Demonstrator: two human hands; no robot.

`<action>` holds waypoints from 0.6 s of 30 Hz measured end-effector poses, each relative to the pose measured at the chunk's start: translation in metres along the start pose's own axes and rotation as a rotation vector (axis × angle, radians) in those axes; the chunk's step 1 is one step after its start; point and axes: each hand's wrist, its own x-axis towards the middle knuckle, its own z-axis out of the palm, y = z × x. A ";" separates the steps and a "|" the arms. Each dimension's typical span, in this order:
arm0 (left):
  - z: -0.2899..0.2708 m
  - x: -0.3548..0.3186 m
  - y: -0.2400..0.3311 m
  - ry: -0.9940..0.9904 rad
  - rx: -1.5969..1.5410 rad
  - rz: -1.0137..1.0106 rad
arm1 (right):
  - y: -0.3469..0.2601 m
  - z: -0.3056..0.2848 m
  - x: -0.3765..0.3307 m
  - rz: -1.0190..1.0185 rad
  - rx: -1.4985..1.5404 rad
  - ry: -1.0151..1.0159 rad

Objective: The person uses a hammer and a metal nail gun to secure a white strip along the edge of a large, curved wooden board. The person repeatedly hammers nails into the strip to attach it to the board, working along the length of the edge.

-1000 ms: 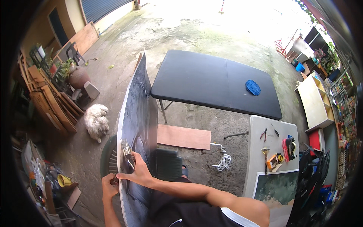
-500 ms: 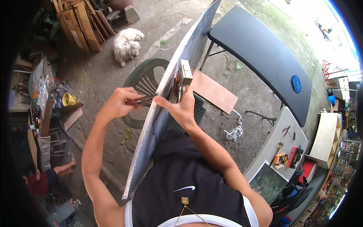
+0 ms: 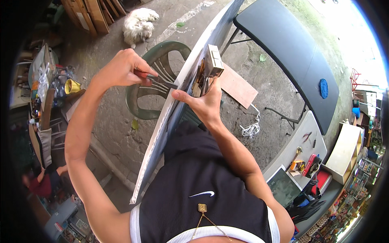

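Note:
A large dark painted canvas (image 3: pixel 156 154) stands on edge in front of me, running from my waist up toward the black table. My left hand (image 3: pixel 121 69) is shut on a red-handled tool (image 3: pixel 156 77), and the tool's metal tip touches the canvas's pale side edge. My right hand (image 3: pixel 202 104) grips the top edge of the canvas, with the thumb on the left face and the fingers behind. A tan, boxy metal tool (image 3: pixel 213 65) sticks up from that hand against the canvas. I cannot tell what kind of tool it is.
A green plastic chair (image 3: pixel 139 101) stands behind the canvas, and a white dog (image 3: pixel 137 24) lies beyond it. A black folding table (image 3: pixel 283 44) carries a blue disc (image 3: pixel 323 88). A white table (image 3: pixel 293 148) holds tools. On the ground lie a plywood piece (image 3: pixel 239 87) and white rope (image 3: pixel 251 129). Another person (image 3: pixel 44 182) is at lower left.
My view has swung down over my chest. Both hands have come together on the canvas's upper edge. In the last half second they barely moved.

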 end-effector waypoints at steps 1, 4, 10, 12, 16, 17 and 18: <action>-0.002 0.003 -0.002 -0.026 0.008 -0.002 | 0.000 -0.001 0.000 -0.005 -0.031 -0.003; -0.005 0.006 -0.004 -0.056 -0.005 0.009 | 0.000 -0.002 0.000 -0.012 -0.071 -0.014; -0.009 0.012 -0.006 -0.102 -0.011 0.042 | -0.002 0.001 0.001 -0.011 -0.008 -0.016; -0.009 0.013 -0.005 -0.085 0.006 0.055 | -0.001 -0.001 0.000 0.018 -0.011 -0.023; -0.007 0.011 -0.002 -0.054 0.035 0.083 | -0.003 0.000 0.000 0.012 0.024 -0.019; -0.007 0.010 -0.001 -0.034 0.034 0.098 | -0.004 -0.001 0.001 -0.007 -0.009 -0.017; -0.008 0.010 0.001 -0.014 0.033 0.112 | -0.004 -0.002 0.001 -0.026 -0.041 -0.016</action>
